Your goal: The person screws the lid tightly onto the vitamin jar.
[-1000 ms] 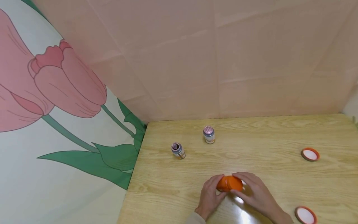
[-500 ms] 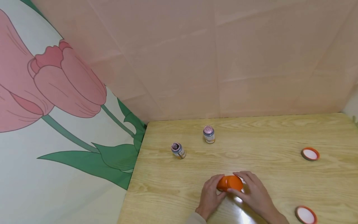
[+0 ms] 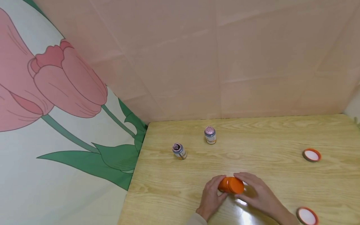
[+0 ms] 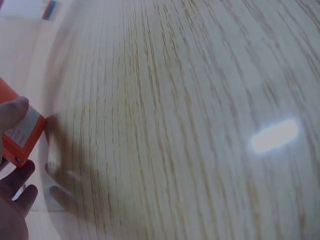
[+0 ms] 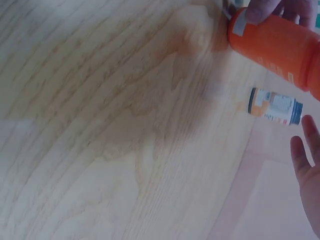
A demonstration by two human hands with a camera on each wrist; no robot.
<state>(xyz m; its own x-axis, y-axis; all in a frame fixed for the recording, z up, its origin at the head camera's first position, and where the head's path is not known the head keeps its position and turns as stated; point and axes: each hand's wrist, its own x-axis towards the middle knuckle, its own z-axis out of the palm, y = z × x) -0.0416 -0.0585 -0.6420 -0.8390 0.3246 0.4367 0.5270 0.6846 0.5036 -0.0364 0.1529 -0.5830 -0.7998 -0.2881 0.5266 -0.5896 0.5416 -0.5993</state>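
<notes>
An orange bottle point(image 3: 225, 185) with an orange cap point(image 3: 237, 186) is tilted toward the right, low over the table. My left hand point(image 3: 211, 197) grips its body; in the left wrist view a white label shows on the orange bottle point(image 4: 27, 127) beside the thumb. Around the cap, my right hand point(image 3: 260, 195) has its fingers spread, fingertips close to the cap's edge. Seen from the right wrist, the fingers of the right hand point(image 5: 307, 155) are extended and apart from the orange bottle point(image 5: 275, 45).
Two small bottles without caps stand farther back: one bottle point(image 3: 210, 136) with a pink patterned seal, another bottle point(image 3: 179, 152) with a dark opening in its top. Two orange-rimmed lids, a far lid point(image 3: 311, 155) and a near lid point(image 3: 307, 216), lie white side up at right.
My right hand moved in around the cap with its thumb on it, then drew back slightly to the right as the fingers spread. My left hand and the bottle stay nearly in place.
</notes>
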